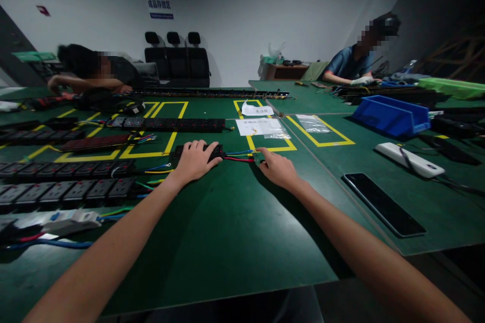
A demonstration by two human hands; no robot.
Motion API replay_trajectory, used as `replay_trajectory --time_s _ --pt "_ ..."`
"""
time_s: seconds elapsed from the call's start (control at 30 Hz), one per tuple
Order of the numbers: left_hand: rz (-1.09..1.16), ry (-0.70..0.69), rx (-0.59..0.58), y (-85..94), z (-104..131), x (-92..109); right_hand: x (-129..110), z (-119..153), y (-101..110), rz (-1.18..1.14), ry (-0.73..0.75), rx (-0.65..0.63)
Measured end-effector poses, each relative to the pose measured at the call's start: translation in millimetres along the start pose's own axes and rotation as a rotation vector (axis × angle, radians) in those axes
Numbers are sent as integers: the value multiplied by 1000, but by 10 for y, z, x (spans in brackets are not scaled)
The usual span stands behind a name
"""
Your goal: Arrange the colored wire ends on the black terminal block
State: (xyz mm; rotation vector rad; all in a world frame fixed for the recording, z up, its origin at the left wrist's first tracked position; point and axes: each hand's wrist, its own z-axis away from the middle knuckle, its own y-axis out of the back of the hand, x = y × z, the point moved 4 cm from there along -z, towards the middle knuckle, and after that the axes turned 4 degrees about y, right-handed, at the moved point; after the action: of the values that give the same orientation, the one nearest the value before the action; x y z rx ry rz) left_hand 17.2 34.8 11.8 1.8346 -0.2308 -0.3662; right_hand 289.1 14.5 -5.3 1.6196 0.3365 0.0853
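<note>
The block [177,154], judged stiff, is best gripped bodily, as by the left hand [197,160], its wires [240,159] apparently pinched by the right hand [278,167].

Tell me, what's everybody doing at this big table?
One person's left hand lies over a black rectangular block, and their right hand is at the ends of its thin blue and red wires. Long black socket strips lie to the left on the green table. Two other people are across from them.
</note>
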Motion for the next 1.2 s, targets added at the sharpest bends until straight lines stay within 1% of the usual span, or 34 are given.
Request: replay_trajectory --time_s 0.17,0.33,0.5,0.67,0.8,0.97,1.2 --pt "-23 5 -4 -3 -2 5 -1 3 -8 7 -13 -16" --pt "-24 1 -8 7 -5 11 -2 -1 -11 -4 17 5" --pt "-43 -13 -10 14 -13 6 -4 -2 0 5 7 -3" --pt "-52 -14 23 9 -28 -24 -19 -11 26 -2 28 5" --pt "-21 -8 26 1 -45 -51 -13 -23 28 -17 25 3" --pt "-62 -19 18 5 -43 -51 -22 -15 41 -35 42 11" --pt "-62 -12 33 -2 -23 -38 -15 -11 33 -25 32 1"
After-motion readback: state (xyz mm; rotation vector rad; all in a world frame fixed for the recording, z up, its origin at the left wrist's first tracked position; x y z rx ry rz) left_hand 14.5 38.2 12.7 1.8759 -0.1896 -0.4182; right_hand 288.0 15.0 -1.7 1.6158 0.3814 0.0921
